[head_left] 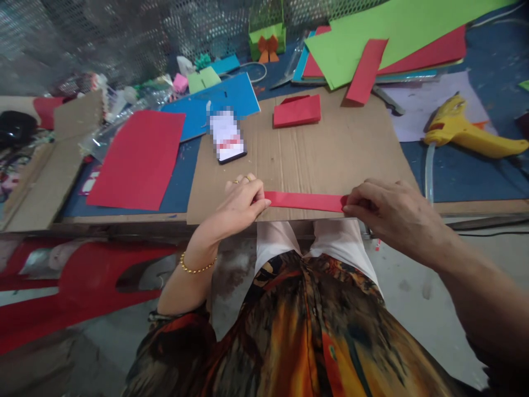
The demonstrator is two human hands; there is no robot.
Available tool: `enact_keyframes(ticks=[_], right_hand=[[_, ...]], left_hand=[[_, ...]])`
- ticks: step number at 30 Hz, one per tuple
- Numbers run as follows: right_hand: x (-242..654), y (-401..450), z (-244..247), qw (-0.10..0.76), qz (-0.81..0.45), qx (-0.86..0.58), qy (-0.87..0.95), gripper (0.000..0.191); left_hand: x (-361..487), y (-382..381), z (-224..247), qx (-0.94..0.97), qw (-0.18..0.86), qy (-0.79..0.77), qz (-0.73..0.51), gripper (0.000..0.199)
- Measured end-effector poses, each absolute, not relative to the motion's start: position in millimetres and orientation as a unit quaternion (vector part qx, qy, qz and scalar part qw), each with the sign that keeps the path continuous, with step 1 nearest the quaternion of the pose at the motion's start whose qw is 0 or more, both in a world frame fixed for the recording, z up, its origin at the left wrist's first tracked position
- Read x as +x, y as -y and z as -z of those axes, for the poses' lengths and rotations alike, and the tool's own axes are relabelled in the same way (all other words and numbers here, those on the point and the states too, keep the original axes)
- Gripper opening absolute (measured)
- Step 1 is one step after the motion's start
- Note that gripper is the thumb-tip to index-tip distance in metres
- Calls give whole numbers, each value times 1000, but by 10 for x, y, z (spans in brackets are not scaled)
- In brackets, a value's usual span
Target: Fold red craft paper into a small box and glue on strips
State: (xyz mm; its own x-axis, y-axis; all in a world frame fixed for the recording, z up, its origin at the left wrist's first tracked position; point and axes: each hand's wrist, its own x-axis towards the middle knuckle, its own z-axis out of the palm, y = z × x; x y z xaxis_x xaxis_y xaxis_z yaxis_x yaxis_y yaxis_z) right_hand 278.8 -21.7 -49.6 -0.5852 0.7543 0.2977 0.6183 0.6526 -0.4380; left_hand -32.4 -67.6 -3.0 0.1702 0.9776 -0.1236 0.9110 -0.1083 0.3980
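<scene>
A narrow strip of red paper (pixel 306 201) stretches between my two hands just over the front of a brown cardboard sheet (pixel 351 149). My left hand (pixel 244 199) pinches the strip's left end between thumb and fingers. At the other end, my right hand (pixel 380 207) has its fingers closed on the strip. Farther back on the cardboard lies a small folded red paper piece (pixel 297 111). Another red strip (pixel 367 71) rests at the cardboard's back right, partly over green sheets. The fingertips hide both ends of the strip that I hold.
A phone (pixel 228 138) lies left of centre on the cardboard. Left of it are a red sheet (pixel 136 160) and a blue sheet (pixel 219 105). A yellow glue gun (pixel 467 129) sits at the right. Green sheets (pixel 392 33) and a small green box with an orange bow (pixel 268 44) stand behind.
</scene>
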Motion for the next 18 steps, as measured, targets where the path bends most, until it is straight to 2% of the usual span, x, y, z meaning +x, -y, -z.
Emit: enact_keyframes(ticks=[7,10,15,16,18], right_hand=[[2746,253,454,220,-129,-402,879,17],[2736,241,387,199,-153,-419,873,11],[2745,175,273,177,-217,-428,859,8],[2745,168,260,174,-222,-426,860,8],[2743,165,251,174,-224,-424,860,9]], left_hand=[[-341,619,48,760,158,-628,-61,28],[-343,628,57,769,131,-623,-52,21],[-193,771,71,774,-51,-625,-82,5],[-145,802,87,777,-82,-619,-80,6],[-52,852,141,792,-106,-595,-84,22]])
